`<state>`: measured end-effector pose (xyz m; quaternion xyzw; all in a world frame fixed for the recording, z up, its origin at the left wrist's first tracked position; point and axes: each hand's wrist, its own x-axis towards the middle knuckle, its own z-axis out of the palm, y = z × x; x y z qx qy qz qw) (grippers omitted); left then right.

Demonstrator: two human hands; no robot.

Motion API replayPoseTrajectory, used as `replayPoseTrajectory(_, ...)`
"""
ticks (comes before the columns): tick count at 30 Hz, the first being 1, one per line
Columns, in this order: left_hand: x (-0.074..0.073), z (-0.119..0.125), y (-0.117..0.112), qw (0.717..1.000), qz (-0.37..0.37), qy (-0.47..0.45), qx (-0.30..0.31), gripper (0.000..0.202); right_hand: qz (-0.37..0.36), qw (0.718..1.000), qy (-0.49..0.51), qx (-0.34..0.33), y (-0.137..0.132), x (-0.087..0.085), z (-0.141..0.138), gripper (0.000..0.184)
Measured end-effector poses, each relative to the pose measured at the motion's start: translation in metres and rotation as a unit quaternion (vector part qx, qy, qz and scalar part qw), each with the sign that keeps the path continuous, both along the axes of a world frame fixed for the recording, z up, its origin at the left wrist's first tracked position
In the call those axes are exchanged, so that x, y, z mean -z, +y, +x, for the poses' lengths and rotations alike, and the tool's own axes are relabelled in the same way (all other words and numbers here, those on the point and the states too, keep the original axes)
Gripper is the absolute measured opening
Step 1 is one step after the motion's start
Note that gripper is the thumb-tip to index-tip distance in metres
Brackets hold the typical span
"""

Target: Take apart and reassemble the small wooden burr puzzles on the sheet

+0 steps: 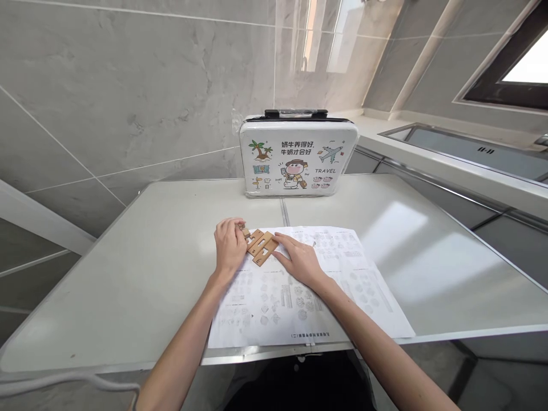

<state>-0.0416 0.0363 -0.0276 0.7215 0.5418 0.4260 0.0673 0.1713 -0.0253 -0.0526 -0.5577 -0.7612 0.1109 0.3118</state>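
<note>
A cluster of flat wooden puzzle pieces [262,246] lies on a printed instruction sheet [308,291] on the white table [141,274]. My left hand [229,246] rests at the cluster's left end, fingers curled and pinching a small wooden piece at its top. My right hand [298,258] lies flat on the paper on the right side, its fingers stretched out and touching the edge of the pieces.
A small white case [298,156] with cartoon prints and a black handle stands upright at the table's back edge against the tiled wall. A counter with a sunken sink [471,149] runs along the right. A white cable [64,382] lies at the near left edge.
</note>
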Motion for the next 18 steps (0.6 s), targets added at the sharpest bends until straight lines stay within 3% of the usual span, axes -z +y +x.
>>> replayPoseTrajectory(5, -0.001, 0.005, -0.004, 0.997, 0.009, 0.052, 0.05, 0.031, -0.006, 0.999, -0.026, -0.021, -0.001, -0.003, -0.001, 0.042)
replayPoseTrajectory(12, -0.004, -0.015, 0.01, 0.999, -0.01, -0.025, -0.046, 0.028, -0.025, 0.997, -0.047, -0.057, -0.003, -0.01, -0.004, 0.039)
replayPoseTrajectory(18, 0.007, -0.036, 0.025, 0.983, -0.06, -0.133, -0.112, 0.024, -0.041, 0.993, -0.064, -0.085, -0.007, -0.017, -0.015, 0.035)
